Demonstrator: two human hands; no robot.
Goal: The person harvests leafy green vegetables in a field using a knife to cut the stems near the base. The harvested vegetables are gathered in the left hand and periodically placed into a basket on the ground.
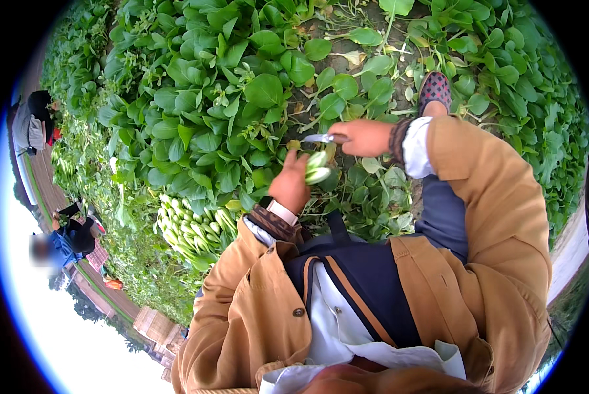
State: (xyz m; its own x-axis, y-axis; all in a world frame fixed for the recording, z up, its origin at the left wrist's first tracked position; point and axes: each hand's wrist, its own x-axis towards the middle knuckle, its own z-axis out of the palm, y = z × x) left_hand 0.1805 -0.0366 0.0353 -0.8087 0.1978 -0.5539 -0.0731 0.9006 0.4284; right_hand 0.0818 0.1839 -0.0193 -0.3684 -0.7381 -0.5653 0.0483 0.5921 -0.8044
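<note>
My left hand (290,184) is closed around cut bok choy (318,172), whose pale stem ends point right; its leaves are mostly hidden behind the hand. Facing it, my right hand (368,138) grips a small knife (317,138) by its brown handle. The blade points left, toward the fingers of my left hand and just above the stems. Below and left of my left hand lies a pile of bok choy (192,226), pale stem ends facing up.
Dense leafy greens (202,85) grow ahead and on both sides. Loose leaves litter the soil (337,62) by my checkered shoe (435,88). Two other people (78,233) work at the far left. Stacked crates (155,324) stand at the lower left.
</note>
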